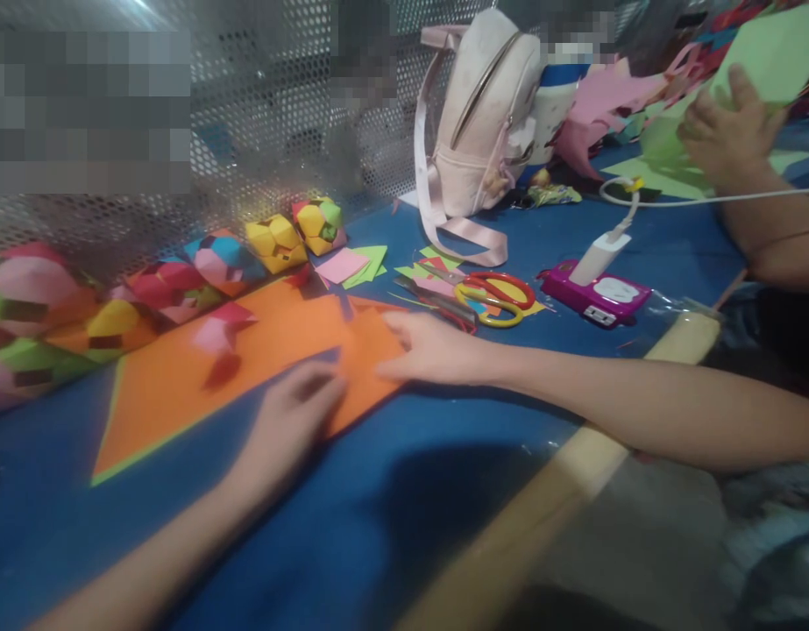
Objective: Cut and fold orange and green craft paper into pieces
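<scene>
My right hand reaches in from the right, with fingers and thumb closed on a piece of orange paper. At the left edge of that paper is my left hand, slightly blurred, its fingers curled against the edge. A larger orange sheet with a green-yellow border lies flat to the left. On it rests a small pink and red folded paper piece. Just beyond my right hand lie scissors with red and yellow handles and a second, dark-bladed pair.
Several colourful folded paper balls line the mesh panel. Pink and green paper squares, a pale backpack and a purple power strip with a plugged-in charger stand farther back. Another person's hand holds green paper.
</scene>
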### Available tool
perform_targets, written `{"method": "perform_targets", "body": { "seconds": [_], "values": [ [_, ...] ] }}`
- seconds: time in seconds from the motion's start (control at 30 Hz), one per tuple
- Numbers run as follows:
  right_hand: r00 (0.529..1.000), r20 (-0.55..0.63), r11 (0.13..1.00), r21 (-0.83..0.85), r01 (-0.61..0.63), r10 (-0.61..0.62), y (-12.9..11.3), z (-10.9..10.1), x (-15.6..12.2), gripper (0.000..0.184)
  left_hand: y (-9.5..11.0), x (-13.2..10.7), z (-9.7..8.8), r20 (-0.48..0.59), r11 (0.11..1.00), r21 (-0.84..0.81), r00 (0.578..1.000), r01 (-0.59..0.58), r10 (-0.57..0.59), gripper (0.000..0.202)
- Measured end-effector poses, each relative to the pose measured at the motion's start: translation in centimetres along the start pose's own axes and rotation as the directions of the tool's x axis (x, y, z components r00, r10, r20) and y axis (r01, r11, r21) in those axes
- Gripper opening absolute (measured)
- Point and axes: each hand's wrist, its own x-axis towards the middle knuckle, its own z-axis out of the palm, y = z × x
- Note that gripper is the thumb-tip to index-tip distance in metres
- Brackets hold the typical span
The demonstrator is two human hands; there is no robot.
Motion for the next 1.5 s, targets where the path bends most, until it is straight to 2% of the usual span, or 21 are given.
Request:
{"method": "perform_targets", "body": {
  "seconds": [0.17,0.37,0.47,0.57,0.67,0.8,0.87,0.93,0.97,1.0,1.03,1.07,1.1,1.13,1.17,1.2,1.23,1.27,1.33,1.43,1.5],
  "values": [
    [0.996,0.089,0.999,-0.052,-0.014,0.018,-0.8,0.7,-0.3,0.034,0.6,-0.1,0.5,0.01,0.992,-0.116,0.999,0.051,-0.05,0.036],
    [0.987,0.157,0.991,-0.135,-0.023,0.044,-1.3,1.0,-0.6,0.04,0.3,0.2,0.7,-0.063,0.958,-0.28,0.994,0.069,-0.09,0.031],
    [0.992,0.112,0.985,-0.167,-0.033,0.052,-0.9,1.2,-0.5,0.042,0.2,0.4,1.0,-0.141,0.905,-0.422,0.981,0.061,-0.132,0.028],
    [1.0,0.023,0.986,-0.169,-0.014,0.019,-0.5,1.0,-0.2,0.044,0.2,0.6,1.2,-0.107,0.849,-0.521,0.979,0.092,-0.172,0.023],
    [0.995,-0.046,0.983,-0.16,-0.093,0.087,-0.3,0.4,0.1,0.047,0.1,0.5,1.1,-0.009,0.87,-0.475,0.988,0.134,-0.157,0.016],
    [0.988,-0.069,0.966,-0.208,-0.151,0.139,-0.2,-0.3,0.2,0.049,0.0,0.5,0.6,-0.031,0.968,-0.233,0.994,0.093,-0.103,0.014],
    [0.994,-0.068,0.971,-0.217,-0.098,0.085,-0.1,-0.5,0.1,0.046,0.0,0.5,0.4,-0.06,0.986,-0.153,0.995,0.072,-0.082,0.016],
    [0.991,-0.096,0.966,-0.251,0.063,-0.089,0.0,-0.7,-0.1,0.035,0.1,0.5,0.2,-0.124,0.993,-0.115,0.992,0.004,-0.018,0.017],
    [0.966,-0.112,0.933,-0.303,0.192,-0.235,0.1,-0.8,-0.2,0.026,0.2,0.5,0.1,-0.172,0.994,-0.082,0.983,-0.073,0.058,0.016],
    [0.91,-0.107,0.862,-0.38,0.335,-0.401,0.1,-0.9,-0.3,0.018,0.2,0.5,-0.1,-0.223,0.983,-0.024,0.959,-0.184,0.174,0.013],
    [0.827,-0.069,0.748,-0.474,0.465,-0.558,0.1,-1.1,-0.5,0.012,0.1,0.5,-0.3,-0.26,0.947,0.057,0.911,-0.315,0.319,0.008],
    [0.73,0.001,0.601,-0.567,0.563,-0.683,0.2,-1.3,-0.6,0.013,0.0,0.5,-0.4,-0.266,0.882,0.154,0.841,-0.446,0.471,0.004],
    [0.64,0.092,0.445,-0.644,0.623,-0.763,0.2,-1.6,-0.8,0.017,-0.1,0.4,-0.6,-0.234,0.792,0.256,0.76,-0.553,0.606,0.006],
    [0.57,0.192,0.298,-0.697,0.652,-0.799,0.3,-1.8,-0.9,0.022,-0.3,0.3,-0.7,-0.162,0.694,0.351,0.689,-0.629,0.706,0.009],
    [0.525,0.286,0.175,-0.727,0.664,-0.802,0.4,-2.0,-1.0,0.026,-0.6,0.3,-0.8,-0.07,0.598,0.429,0.635,-0.677,0.769,0.011],
    [0.505,0.37,0.083,-0.739,0.669,-0.78,0.5,-2.1,-1.1,0.029,-0.9,0.2,-0.8,0.032,0.511,0.489,0.601,-0.707,0.799,0.012],
    [0.509,0.444,0.022,-0.738,0.674,-0.738,0.7,-2.2,-1.2,0.032,-1.1,0.2,-0.7,0.132,0.435,0.531,0.577,-0.728,0.806,0.012],
    [0.534,0.51,-0.009,-0.729,0.684,-0.674,0.9,-2.2,-1.3,0.033,-1.4,0.2,-0.6,0.215,0.37,0.557,0.559,-0.743,0.8,0.011],
    [0.621,0.593,0.012,-0.718,0.696,-0.512,1.1,-2.2,-1.5,0.032,-1.7,0.2,-0.4,0.313,0.288,0.578,0.534,-0.763,0.785,0.012],
    [0.736,0.604,0.141,-0.736,0.662,-0.306,0.9,-2.2,-1.8,0.018,-1.8,0.1,-0.2,0.347,0.298,0.576,0.558,-0.761,0.754,0.017],
    [0.77,0.59,0.203,-0.745,0.635,-0.242,0.4,-2.3,-2.2,0.014,-1.8,-0.1,-0.1,0.347,0.331,0.568,0.584,-0.753,0.734,0.019]
  ]
}}
